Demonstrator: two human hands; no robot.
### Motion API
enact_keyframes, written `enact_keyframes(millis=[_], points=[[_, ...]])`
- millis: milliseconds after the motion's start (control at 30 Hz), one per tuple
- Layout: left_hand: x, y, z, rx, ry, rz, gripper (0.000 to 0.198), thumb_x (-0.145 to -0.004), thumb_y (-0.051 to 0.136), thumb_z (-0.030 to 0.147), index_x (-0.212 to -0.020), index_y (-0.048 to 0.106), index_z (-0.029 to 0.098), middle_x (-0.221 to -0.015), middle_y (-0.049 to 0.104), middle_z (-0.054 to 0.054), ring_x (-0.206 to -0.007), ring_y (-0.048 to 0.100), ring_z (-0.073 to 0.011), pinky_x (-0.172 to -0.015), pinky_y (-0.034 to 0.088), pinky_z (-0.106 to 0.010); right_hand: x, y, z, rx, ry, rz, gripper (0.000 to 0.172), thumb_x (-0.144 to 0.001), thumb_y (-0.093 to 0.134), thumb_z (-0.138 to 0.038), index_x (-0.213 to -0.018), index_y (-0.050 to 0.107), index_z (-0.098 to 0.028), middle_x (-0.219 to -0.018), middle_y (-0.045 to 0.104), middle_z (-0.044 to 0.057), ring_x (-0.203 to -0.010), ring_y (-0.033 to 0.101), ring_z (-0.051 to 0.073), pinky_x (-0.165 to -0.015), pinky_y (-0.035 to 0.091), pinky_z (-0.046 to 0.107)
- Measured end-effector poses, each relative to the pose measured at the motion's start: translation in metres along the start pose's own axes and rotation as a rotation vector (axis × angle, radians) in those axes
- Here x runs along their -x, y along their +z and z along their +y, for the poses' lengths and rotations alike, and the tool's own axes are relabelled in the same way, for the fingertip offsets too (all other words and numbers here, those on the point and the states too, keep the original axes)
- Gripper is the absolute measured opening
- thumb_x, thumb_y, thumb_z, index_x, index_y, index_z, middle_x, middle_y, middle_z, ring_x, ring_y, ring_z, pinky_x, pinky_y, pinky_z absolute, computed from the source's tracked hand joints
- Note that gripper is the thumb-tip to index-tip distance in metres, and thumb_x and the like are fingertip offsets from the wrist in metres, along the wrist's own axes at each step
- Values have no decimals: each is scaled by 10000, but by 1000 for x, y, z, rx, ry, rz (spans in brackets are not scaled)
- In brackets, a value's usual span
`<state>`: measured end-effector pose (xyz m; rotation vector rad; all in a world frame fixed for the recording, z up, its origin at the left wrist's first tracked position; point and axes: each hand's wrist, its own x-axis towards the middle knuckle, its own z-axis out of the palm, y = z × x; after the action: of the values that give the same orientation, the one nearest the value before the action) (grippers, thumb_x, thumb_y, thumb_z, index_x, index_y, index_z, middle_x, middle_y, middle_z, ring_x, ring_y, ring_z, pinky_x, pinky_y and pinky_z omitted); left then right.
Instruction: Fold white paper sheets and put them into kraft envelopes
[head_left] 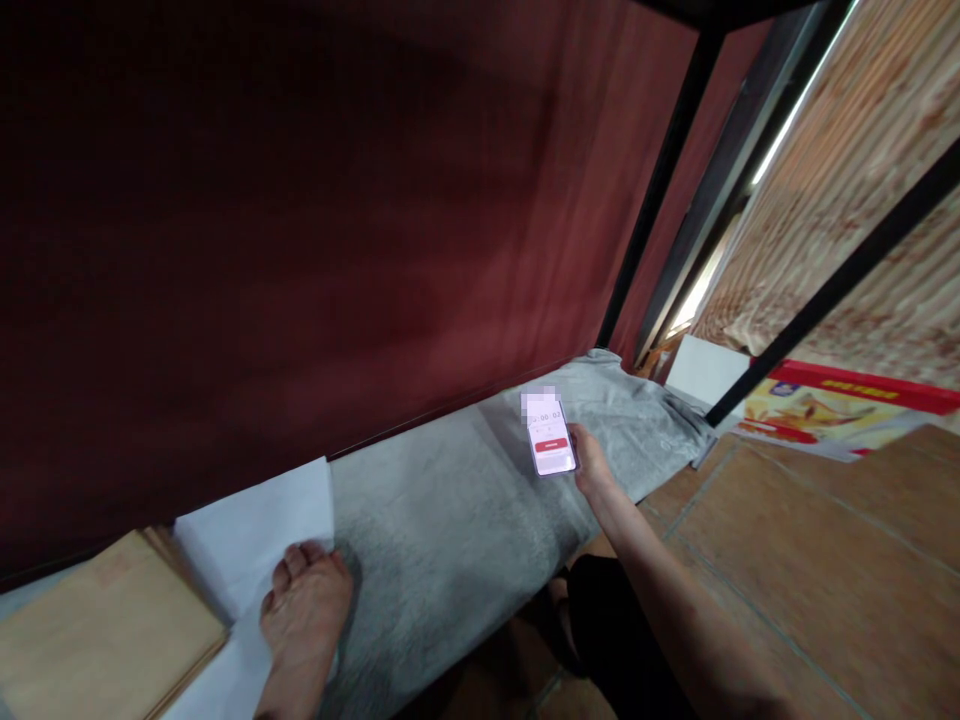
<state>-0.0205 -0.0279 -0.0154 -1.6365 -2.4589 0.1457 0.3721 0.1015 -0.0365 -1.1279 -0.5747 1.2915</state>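
Observation:
My right hand (591,458) grips a smartphone (553,455) by its right edge, with the lit screen facing up. Digits and a red button show on the screen, and its top part is blurred out. Lower left, my left hand (307,605) rests back up on the edge of a white paper sheet (262,525) and the grey cloth, its fingers loosely bent and slightly apart. Nothing shows in that hand, though its palm is hidden. Left of it lies a stack of brown paper envelopes or folders (105,630), partly over the white paper.
A grey cloth (442,510) covers the long narrow surface under both hands. Behind it rises a dark red panel (375,250). Black metal bars (667,180) slant down at the right. A red and yellow printed box (832,410) lies on the tiled floor (817,530) by a patterned curtain (855,220).

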Motion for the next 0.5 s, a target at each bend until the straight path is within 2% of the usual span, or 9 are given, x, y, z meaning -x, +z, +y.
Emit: enact_keyframes(millis=[200, 333, 500], points=[[0, 0, -3, 33, 29, 19, 345, -894, 452, 194, -1117, 676, 58, -1051, 679, -212, -1019, 635, -327, -763, 505, -382, 1, 2, -2, 37, 30, 109, 176, -810, 584, -359, -707, 625, -223, -578, 691, 13, -584, 688, 225, -553, 544, 322], [-5, 0, -6, 17, 103, -42, 328, -916, 395, 141, -1023, 694, 58, -977, 687, -196, -981, 663, -299, -817, 507, -366, 1, -2, -6, 73, 14, 143, 176, -818, 559, -328, -714, 643, -213, -579, 690, 8, -545, 654, 192, -500, 509, 285], [-8, -4, -5, 43, 37, -100, 355, -947, 424, 209, -1179, 623, 30, -1032, 699, -189, -951, 676, -278, -824, 506, -346, -7, -15, -16, 142, -17, 151, 173, -811, 586, -326, -712, 654, -203, -579, 693, 22, -559, 659, 209, -496, 501, 295]])
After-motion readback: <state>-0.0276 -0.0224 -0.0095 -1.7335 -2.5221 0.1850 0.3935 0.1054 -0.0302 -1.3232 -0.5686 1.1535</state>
